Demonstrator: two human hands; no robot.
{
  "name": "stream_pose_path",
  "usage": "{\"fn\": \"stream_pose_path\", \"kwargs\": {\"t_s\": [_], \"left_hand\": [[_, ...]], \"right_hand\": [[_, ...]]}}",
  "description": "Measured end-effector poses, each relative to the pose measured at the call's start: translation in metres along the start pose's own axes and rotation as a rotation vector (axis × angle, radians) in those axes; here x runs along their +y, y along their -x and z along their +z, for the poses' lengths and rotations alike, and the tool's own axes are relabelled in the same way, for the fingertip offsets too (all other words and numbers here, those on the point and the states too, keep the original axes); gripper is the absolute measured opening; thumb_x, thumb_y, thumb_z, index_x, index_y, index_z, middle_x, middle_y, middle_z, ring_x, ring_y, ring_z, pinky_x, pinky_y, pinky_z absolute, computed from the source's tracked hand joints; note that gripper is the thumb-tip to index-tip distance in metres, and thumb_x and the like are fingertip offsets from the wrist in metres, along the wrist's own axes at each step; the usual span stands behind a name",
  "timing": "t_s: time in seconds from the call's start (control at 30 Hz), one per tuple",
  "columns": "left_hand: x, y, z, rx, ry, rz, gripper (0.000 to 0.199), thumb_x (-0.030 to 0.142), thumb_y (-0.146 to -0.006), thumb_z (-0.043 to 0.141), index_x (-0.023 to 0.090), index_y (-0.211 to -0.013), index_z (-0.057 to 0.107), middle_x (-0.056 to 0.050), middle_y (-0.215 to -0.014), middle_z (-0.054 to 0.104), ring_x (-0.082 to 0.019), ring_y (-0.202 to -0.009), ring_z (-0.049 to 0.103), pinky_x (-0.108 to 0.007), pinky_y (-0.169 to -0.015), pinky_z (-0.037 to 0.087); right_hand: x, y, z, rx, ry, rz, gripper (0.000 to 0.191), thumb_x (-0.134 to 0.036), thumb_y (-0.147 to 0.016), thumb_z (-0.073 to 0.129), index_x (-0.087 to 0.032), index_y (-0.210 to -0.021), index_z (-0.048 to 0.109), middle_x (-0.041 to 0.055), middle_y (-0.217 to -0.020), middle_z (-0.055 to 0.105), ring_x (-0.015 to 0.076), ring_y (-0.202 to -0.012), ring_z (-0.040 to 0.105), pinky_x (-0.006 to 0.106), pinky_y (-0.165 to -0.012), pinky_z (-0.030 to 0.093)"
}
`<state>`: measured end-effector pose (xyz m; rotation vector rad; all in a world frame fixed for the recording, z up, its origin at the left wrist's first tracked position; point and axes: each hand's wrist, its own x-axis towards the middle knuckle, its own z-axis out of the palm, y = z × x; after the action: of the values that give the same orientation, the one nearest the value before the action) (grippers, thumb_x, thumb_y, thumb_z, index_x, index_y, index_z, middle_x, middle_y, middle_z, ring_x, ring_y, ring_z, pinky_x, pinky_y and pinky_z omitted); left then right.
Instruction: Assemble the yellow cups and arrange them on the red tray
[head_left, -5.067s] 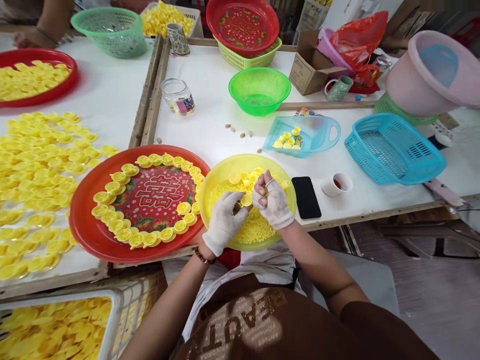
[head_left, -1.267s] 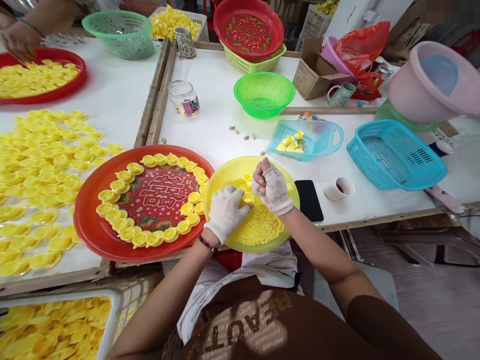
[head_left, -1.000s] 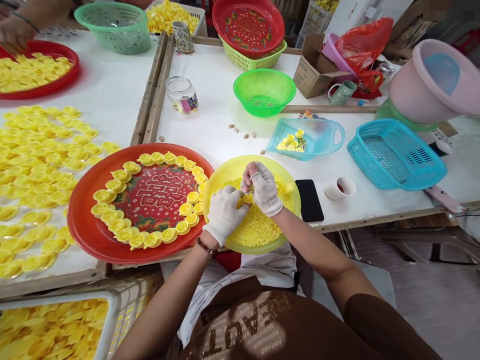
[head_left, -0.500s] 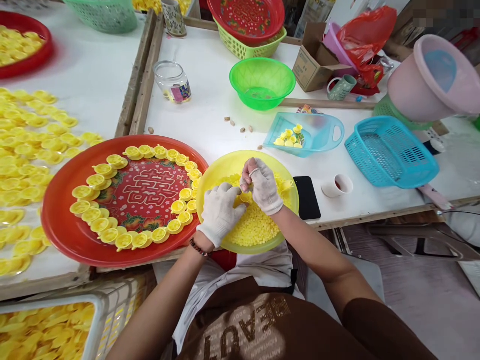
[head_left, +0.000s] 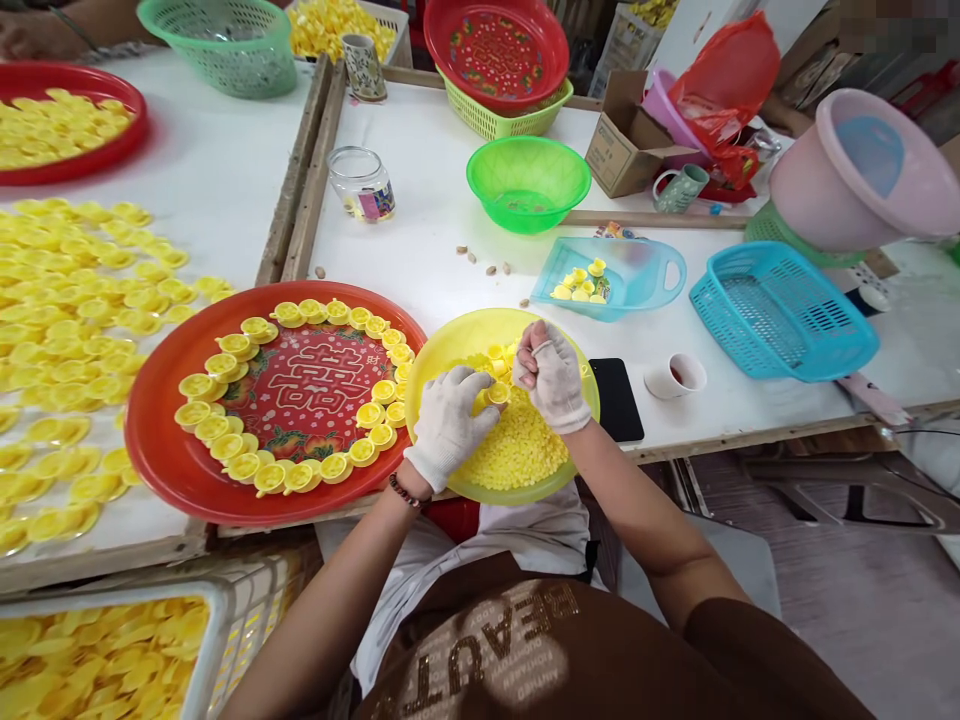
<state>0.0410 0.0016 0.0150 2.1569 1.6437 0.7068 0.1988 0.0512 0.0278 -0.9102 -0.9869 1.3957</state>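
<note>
My left hand (head_left: 452, 425), in a white fingerless-tipped glove, pinches a small yellow plastic cup (head_left: 496, 394) over the yellow bowl (head_left: 442, 345). To its right, my gloved right hand (head_left: 553, 378) is closed with bare fingertips curled in; whatever they hold is hidden. Small yellow pellets (head_left: 525, 445) fill the bowl below both hands, and a few more yellow cups (head_left: 499, 355) lie at its far side. Left of the bowl, a big red tray (head_left: 161, 450) carries a ring of yellow cups (head_left: 335, 466) around its printed middle.
Many yellow pieces (head_left: 67, 290) spread over the left table. Beyond the bowl are a blue scoop tray (head_left: 637, 270), a green bowl (head_left: 529, 190) and a glass jar (head_left: 362, 185). A phone (head_left: 616, 400), a paper cup (head_left: 675, 377) and a blue basket (head_left: 784, 310) stand right.
My right hand has drawn away from the left, slightly to the right. The yellow cup in my left fingers now shows more plainly. The whole view has shifted a little.
</note>
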Motion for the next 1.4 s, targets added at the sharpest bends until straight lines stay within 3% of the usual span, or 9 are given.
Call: {"fn": "stream_pose_path", "kwargs": {"t_s": [0.13, 0.27, 0.47, 0.77, 0.97, 1.07, 1.2, 1.3, 1.4], "left_hand": [[-0.014, 0.008, -0.019, 0.185, 0.182, 0.064, 0.02, 0.032, -0.089, 0.068, 0.019, -0.104, 0.064, -0.008, -0.109, 0.069, -0.023, -0.101, 0.066, -0.036, -0.091, 0.054], [-0.026, 0.015, -0.038, 0.259, 0.179, 0.036, 0.018, 0.032, -0.086, 0.07, 0.019, -0.096, 0.061, -0.005, -0.098, 0.07, -0.02, -0.09, 0.067, -0.033, -0.086, 0.055], [-0.017, 0.027, -0.022, 0.191, 0.122, 0.048, 0.02, 0.027, -0.087, 0.068, 0.02, -0.103, 0.06, -0.004, -0.097, 0.071, -0.02, -0.087, 0.068, -0.032, -0.08, 0.054], [-0.008, 0.03, -0.005, 0.086, 0.054, -0.001, 0.019, 0.026, -0.085, 0.07, 0.02, -0.102, 0.064, -0.005, -0.092, 0.072, -0.023, -0.085, 0.068, -0.035, -0.081, 0.053], [-0.003, 0.032, -0.019, 0.122, 0.224, -0.022, 0.023, 0.035, -0.086, 0.071, 0.02, -0.103, 0.065, -0.003, -0.093, 0.072, -0.018, -0.08, 0.067, -0.031, -0.078, 0.053], [-0.025, 0.028, -0.041, 0.236, 0.156, -0.07, 0.023, 0.038, -0.088, 0.068, 0.02, -0.102, 0.066, -0.006, -0.102, 0.071, -0.02, -0.086, 0.067, -0.034, -0.084, 0.054], [-0.089, 0.01, -0.069, 0.318, -0.12, -0.278, 0.024, 0.038, -0.086, 0.065, 0.019, -0.1, 0.068, -0.012, -0.103, 0.069, -0.028, -0.094, 0.064, -0.04, -0.088, 0.052], [-0.138, -0.006, -0.072, 0.222, -0.216, -0.378, 0.025, 0.033, -0.081, 0.063, 0.017, -0.1, 0.07, -0.013, -0.102, 0.07, -0.029, -0.093, 0.063, -0.039, -0.086, 0.05], [-0.166, -0.017, -0.065, 0.036, -0.186, -0.308, 0.025, 0.029, -0.078, 0.059, 0.018, -0.097, 0.07, -0.011, -0.098, 0.071, -0.027, -0.09, 0.064, -0.035, -0.083, 0.049]], "right_hand": [[-0.005, 0.025, -0.028, -0.128, 0.498, -0.084, 0.033, -0.051, -0.102, 0.053, -0.023, -0.083, 0.055, -0.0062, -0.059, 0.045, 0.0101, -0.047, 0.044, 0.026, -0.049, 0.036], [-0.008, 0.049, -0.035, -0.493, 1.216, -0.311, 0.022, -0.034, -0.102, 0.053, -0.021, -0.09, 0.066, 0.0046, -0.086, 0.067, 0.0193, -0.082, 0.06, 0.036, -0.076, 0.046], [-0.009, 0.054, -0.025, -0.84, 1.656, -0.336, 0.016, -0.011, -0.092, 0.057, -0.017, -0.093, 0.071, 0.009, -0.092, 0.07, 0.0242, -0.086, 0.058, 0.041, -0.08, 0.04], [-0.022, 0.045, -0.016, -0.538, 0.92, -0.433, 0.014, -0.012, -0.096, 0.052, -0.02, -0.092, 0.062, 0.0049, -0.092, 0.069, 0.0176, -0.086, 0.063, 0.032, -0.08, 0.052], [-0.031, 0.043, -0.02, -0.396, 0.958, -0.431, 0.015, -0.021, -0.101, 0.052, -0.022, -0.105, 0.066, 0.0066, -0.102, 0.073, 0.0201, -0.096, 0.069, 0.036, -0.089, 0.053], [-0.032, 0.051, -0.037, -0.493, 1.159, -0.378, 0.015, -0.025, -0.101, 0.052, -0.021, -0.104, 0.066, 0.0085, -0.101, 0.071, 0.0236, -0.096, 0.067, 0.039, -0.088, 0.052], [-0.019, 0.067, -0.046, -0.676, 1.432, -0.389, 0.023, -0.036, -0.099, 0.06, -0.018, -0.111, 0.068, 0.0127, -0.11, 0.069, 0.0286, -0.099, 0.063, 0.044, -0.087, 0.049], [-0.009, 0.074, -0.041, -0.699, 1.493, -0.412, 0.025, -0.039, -0.098, 0.061, -0.018, -0.111, 0.068, 0.0118, -0.11, 0.069, 0.0285, -0.098, 0.062, 0.043, -0.087, 0.047], [-0.005, 0.075, -0.035, -0.704, 1.499, -0.407, 0.024, -0.038, -0.099, 0.059, -0.018, -0.106, 0.068, 0.0108, -0.105, 0.069, 0.0279, -0.097, 0.061, 0.042, -0.086, 0.044]]}}
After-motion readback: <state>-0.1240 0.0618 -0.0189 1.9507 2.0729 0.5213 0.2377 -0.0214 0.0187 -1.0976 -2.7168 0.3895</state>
